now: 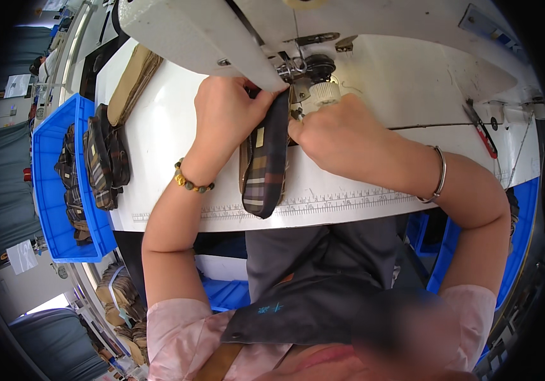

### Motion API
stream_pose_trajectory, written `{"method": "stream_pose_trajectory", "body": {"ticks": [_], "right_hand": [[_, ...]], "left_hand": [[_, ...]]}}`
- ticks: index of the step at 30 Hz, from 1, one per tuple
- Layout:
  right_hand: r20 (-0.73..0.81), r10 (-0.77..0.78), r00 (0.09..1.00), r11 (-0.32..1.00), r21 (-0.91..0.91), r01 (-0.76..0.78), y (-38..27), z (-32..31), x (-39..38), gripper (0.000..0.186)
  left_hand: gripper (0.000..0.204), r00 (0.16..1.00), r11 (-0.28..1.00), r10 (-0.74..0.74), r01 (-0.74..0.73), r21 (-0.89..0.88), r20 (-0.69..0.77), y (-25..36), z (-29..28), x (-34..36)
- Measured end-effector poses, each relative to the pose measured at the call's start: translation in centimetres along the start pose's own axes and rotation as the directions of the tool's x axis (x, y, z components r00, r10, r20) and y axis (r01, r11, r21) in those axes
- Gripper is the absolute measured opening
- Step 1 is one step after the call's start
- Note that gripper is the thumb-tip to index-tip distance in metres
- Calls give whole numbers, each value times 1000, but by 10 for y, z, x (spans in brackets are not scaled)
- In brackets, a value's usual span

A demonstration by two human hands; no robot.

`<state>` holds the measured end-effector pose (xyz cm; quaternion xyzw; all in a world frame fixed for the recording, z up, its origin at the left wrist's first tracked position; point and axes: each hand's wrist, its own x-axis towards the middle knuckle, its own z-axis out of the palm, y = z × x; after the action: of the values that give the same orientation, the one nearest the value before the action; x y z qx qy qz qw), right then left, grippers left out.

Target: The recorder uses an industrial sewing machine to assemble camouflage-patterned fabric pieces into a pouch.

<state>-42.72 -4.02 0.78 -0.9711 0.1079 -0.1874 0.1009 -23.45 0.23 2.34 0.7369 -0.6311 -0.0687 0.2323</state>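
Note:
A long plaid fabric piece, dark with a zipper along its left side and a small pale label, lies under the head of a white sewing machine. My left hand is closed on its upper part, thumb and fingers pinching close to the needle area. On the other side, my right hand is curled with its fingertips pinched at the fabric's right edge, just below a white ribbed knob. The machine head and my fingers hide the fabric's far end.
At the left, a blue bin holds plaid pieces, and more plaid pieces hang over its edge. A stack of tan pieces lies beside the machine. A red-handled tool rests at the right. A ruler strip runs along the near edge.

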Motion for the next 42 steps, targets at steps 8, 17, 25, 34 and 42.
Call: {"method": "stream_pose_trajectory", "body": {"ticks": [8,17,25,34,42], "right_hand": [[-7,-102,995,994,36,102,-4,-7,-5,15],[-111,-332,937,922,-249,298,-25,11,-11,20],[-100,-293,951,902,-359,240,-40,12,-18,23],[-13,-188,982,921,-349,172,-45,3,-24,24],[-49,-146,988,913,-392,116,-35,11,-20,28]], "left_hand": [[25,1000,1000,-10,10,-18,-1,-4,1,0],[25,994,994,-68,75,-82,86,-9,-4,2],[36,872,849,467,-488,202,146,14,-32,-45],[48,859,855,501,-510,95,105,15,-15,-49],[58,871,880,437,-466,95,225,12,-25,-46]]}}
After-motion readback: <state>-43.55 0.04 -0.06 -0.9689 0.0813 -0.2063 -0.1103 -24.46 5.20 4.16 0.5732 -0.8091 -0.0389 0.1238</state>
